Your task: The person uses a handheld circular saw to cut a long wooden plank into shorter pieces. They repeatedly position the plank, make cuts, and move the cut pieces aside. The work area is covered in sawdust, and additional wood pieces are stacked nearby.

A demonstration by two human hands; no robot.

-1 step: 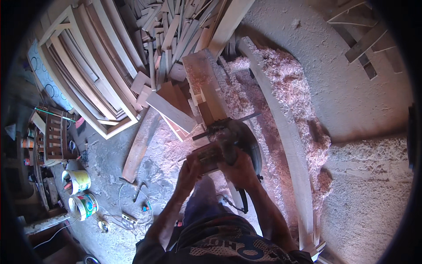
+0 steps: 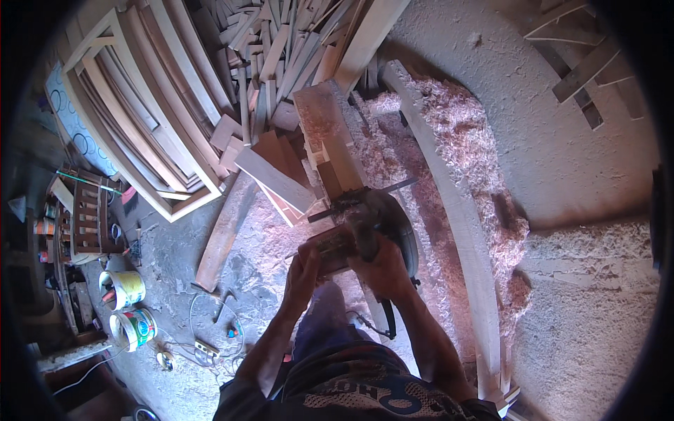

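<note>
A dark power tool with a rounded guard, which looks like a circular saw (image 2: 385,214), sits at the near end of a light wooden board (image 2: 338,160). My right hand (image 2: 381,270) is wrapped round its rear handle. With closed fingers, my left hand (image 2: 305,265) grips the boxy side of the saw's body. A thin dark bar runs crosswise at the saw's front edge. The blade and the cut are hidden under the tool. Sawdust covers a thick timber (image 2: 321,112) that lies beyond the board.
Loose planks (image 2: 274,172) lie left of the board. A long pale beam (image 2: 456,210) runs along the right over heaped shavings (image 2: 456,119). Wooden frames (image 2: 161,119) lean at the far left, beside piled offcuts (image 2: 281,49). Two buckets (image 2: 133,330) and a power cord (image 2: 193,316) are on the left floor.
</note>
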